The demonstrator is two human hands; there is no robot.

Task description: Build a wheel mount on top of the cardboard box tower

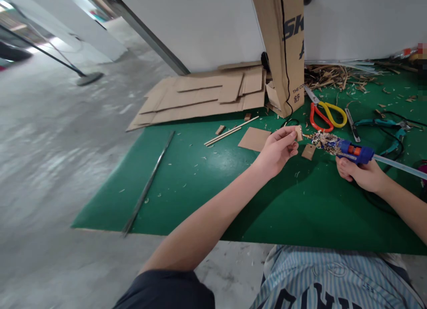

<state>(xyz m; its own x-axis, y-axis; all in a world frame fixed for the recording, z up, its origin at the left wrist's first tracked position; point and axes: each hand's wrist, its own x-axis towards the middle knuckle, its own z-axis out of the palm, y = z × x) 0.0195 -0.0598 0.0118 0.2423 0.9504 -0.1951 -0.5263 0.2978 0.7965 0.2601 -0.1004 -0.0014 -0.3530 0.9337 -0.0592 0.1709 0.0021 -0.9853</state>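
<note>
My left hand (278,148) pinches a small cardboard piece (299,133) between thumb and fingers, held above the green mat (200,189). My right hand (362,173) grips a blue hot glue gun (353,151) whose crusted nozzle (322,140) points left, nearly touching that piece. A clear glue stick (400,165) sticks out of the gun's back. Another small cardboard tag (308,152) lies on the mat just below the nozzle.
A cardboard square (254,138) and thin wooden sticks (230,132) lie left of my hands. Red and yellow scissors (323,114), teal pliers (387,124), wood shavings (328,75), an upright cardboard box (283,46), flat cardboard sheets (203,97) and a metal ruler (148,184) surround them.
</note>
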